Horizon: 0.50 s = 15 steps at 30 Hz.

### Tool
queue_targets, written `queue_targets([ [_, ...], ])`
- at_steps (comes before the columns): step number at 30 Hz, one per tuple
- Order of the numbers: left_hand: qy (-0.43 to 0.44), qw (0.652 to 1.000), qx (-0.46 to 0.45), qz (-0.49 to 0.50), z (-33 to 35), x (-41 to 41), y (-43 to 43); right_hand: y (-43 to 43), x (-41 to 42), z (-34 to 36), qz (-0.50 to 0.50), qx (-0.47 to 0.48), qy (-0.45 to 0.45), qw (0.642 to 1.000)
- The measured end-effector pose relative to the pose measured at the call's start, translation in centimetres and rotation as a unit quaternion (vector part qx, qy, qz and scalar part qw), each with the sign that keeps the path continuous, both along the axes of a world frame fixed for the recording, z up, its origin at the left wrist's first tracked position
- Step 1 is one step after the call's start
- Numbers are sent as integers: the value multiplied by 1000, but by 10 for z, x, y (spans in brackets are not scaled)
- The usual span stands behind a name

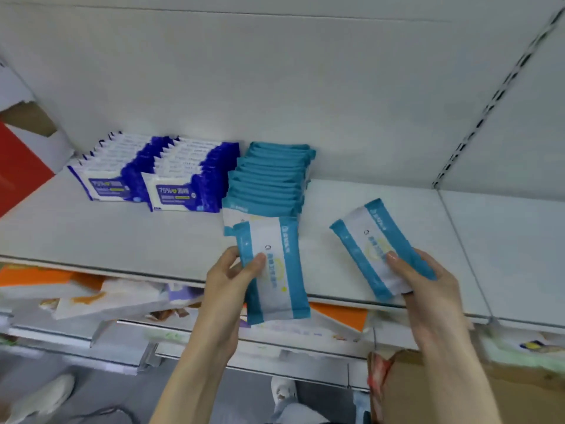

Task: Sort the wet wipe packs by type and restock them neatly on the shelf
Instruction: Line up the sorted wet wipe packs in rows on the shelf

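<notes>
Navy packs (171, 175) and teal packs (269, 179) stand in rows; two held packs (276, 289), apparently matching, tilt in front.

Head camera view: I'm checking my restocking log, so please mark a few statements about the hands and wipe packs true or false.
1. The right hand grips a teal pack. True.
2. The left hand is empty. False: it grips a second teal pack.
3. Two rows of dark blue packs stand left of the teal row. True.
4. The right hand's teal pack already stands in the teal row. False: it is held apart, right of the row.
</notes>
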<state>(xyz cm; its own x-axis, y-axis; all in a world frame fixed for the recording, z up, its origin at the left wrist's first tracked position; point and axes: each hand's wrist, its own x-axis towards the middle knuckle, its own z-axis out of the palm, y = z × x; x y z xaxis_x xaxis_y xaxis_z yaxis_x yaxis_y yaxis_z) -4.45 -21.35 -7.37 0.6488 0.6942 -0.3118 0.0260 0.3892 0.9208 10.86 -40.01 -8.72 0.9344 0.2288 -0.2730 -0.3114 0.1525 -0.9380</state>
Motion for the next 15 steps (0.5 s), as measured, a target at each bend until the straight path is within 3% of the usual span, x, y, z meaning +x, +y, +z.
queue_targets([
  [6, 6, 1000, 1, -1, -2, 37, 36, 53, 107, -15, -29, -67, -102, 992],
  [9, 0, 1000, 9, -12, -1, 45, 47, 84, 140, -23, 35, -67, -162, 984],
  [12, -10, 999, 27, -27, 5, 48, 58, 99, 161, -30, 127, -136, -252, 950],
  [15, -35, 999, 24, -16, 14, 44, 72, 106, 177, -35, 149, -179, -304, 924],
])
